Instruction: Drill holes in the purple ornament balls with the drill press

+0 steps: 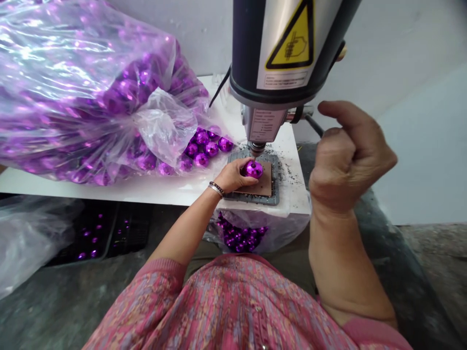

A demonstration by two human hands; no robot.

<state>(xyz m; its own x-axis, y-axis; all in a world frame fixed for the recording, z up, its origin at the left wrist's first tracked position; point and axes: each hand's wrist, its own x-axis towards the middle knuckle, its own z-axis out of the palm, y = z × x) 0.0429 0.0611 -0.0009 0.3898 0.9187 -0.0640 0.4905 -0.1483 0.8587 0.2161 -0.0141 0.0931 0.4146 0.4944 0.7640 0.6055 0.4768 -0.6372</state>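
My left hand [233, 176] grips a shiny purple ball [254, 169] that has dark holes in it. The ball rests on a brown board [263, 185] over the grey base [275, 190] of a drill press [277, 92], just beneath its chuck [257, 148]. Raised at the right, my right hand [345, 158] is curled by the end of the machine's lever [314, 125]. Its fingers are bent, and whether they wrap the lever's end is hidden.
A big clear bag of purple balls [91, 97] covers the left of the white table [160, 190], with loose balls [211, 148] spilling out. Another bag of balls [244, 238] hangs at the front edge. Dark shavings lie around the base. Black crates [127, 228] stand below left.
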